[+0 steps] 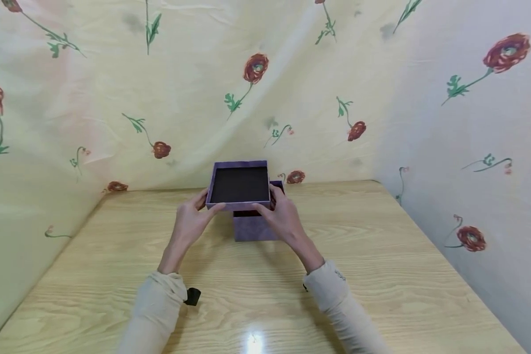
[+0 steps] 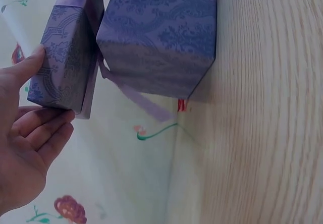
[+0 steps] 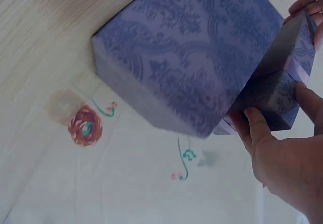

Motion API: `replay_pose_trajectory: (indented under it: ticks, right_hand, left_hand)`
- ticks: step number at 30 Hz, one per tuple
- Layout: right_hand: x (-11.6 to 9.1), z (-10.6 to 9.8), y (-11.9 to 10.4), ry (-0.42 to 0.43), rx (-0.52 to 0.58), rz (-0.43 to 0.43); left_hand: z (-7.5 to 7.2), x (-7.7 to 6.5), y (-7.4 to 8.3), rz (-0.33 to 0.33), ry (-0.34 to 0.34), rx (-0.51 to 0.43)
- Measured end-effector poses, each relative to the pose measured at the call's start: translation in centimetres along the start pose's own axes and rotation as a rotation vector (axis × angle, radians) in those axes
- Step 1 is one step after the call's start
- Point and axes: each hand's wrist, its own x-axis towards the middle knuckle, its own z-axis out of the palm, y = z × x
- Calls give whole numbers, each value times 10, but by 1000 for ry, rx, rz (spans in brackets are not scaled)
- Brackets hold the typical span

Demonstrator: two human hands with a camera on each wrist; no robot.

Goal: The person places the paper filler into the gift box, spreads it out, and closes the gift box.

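Both hands hold a purple box lid [image 1: 239, 206], its black inside facing up toward the head view. My left hand [image 1: 190, 219] grips the left side, thumb at the near edge and fingers beneath, as the left wrist view shows. On the right side my right hand [image 1: 284, 216] grips it the same way. The purple patterned box [image 1: 255, 229] stands on the table just behind and below the lid, partly covered by it. A lilac ribbon [image 2: 144, 103] hangs loose between lid and box in the left wrist view. What the box contains is hidden.
The light wood table [image 1: 380, 275] meets a pale cloth with red flowers [image 1: 194, 98] at the back and both sides. A small black object [image 1: 192, 296] shows beside the left sleeve.
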Motion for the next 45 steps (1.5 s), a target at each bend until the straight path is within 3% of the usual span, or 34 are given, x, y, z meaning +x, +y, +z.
replay_pose_trajectory:
  ticks: [16, 25, 38, 45]
  right_hand:
    - [-4, -24, 10, -25, 37, 55]
    - [-4, -33, 6, 3, 225, 126]
    - [5, -42, 6, 89, 191, 229]
    - [10, -44, 0, 107, 206, 223]
  left_hand:
    - [23, 1, 14, 19, -12, 4]
    - [32, 1, 17, 49, 10, 17]
    - [37, 5, 23, 35, -29, 81]
    - [42, 8, 24, 68, -12, 104]
